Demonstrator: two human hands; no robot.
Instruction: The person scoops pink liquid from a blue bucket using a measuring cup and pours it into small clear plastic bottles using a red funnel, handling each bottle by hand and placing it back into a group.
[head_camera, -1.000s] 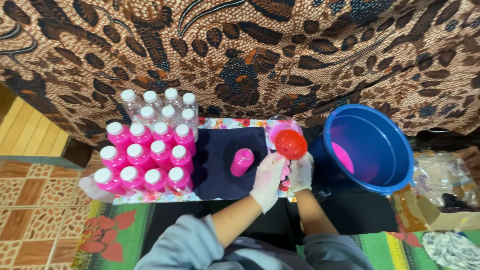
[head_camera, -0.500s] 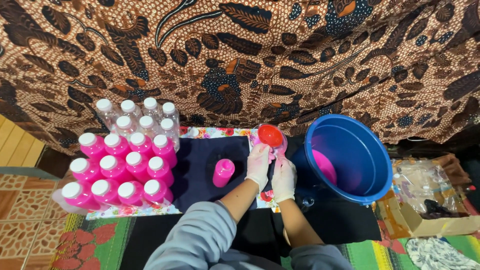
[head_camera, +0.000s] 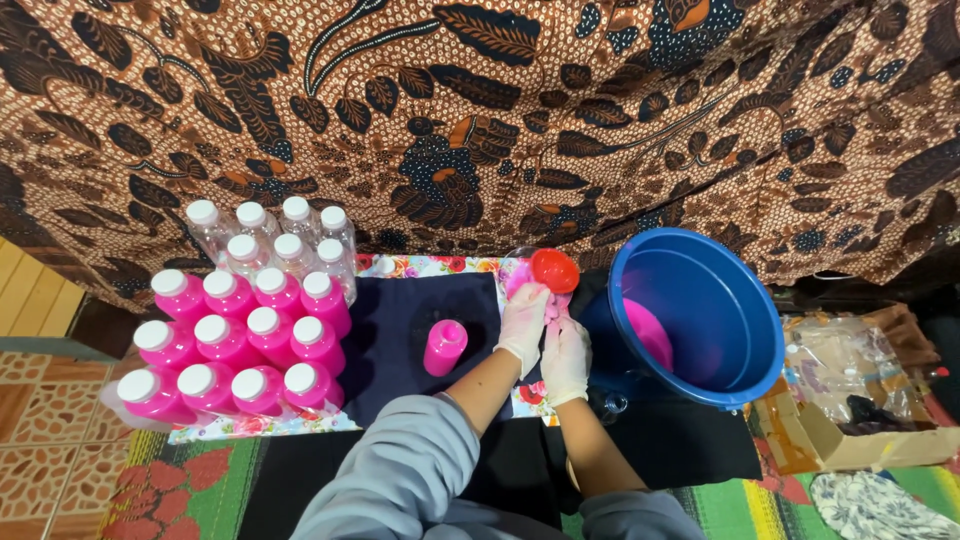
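1. The left hand (head_camera: 524, 318) and the right hand (head_camera: 565, 355), both in white gloves, are closed around a small bottle hidden under a red funnel (head_camera: 554, 270), just beside the blue bucket (head_camera: 700, 375)
2. The bottle looks light and maybe slippery; holding its sides seems best
3. The bucket holds pink liquid (head_camera: 648, 332)
4. One open pink bottle (head_camera: 444, 346) stands on the dark cloth (head_camera: 400, 330)
5. Capped pink bottles (head_camera: 235, 345) are full; the clear bottles (head_camera: 270, 235) behind look empty
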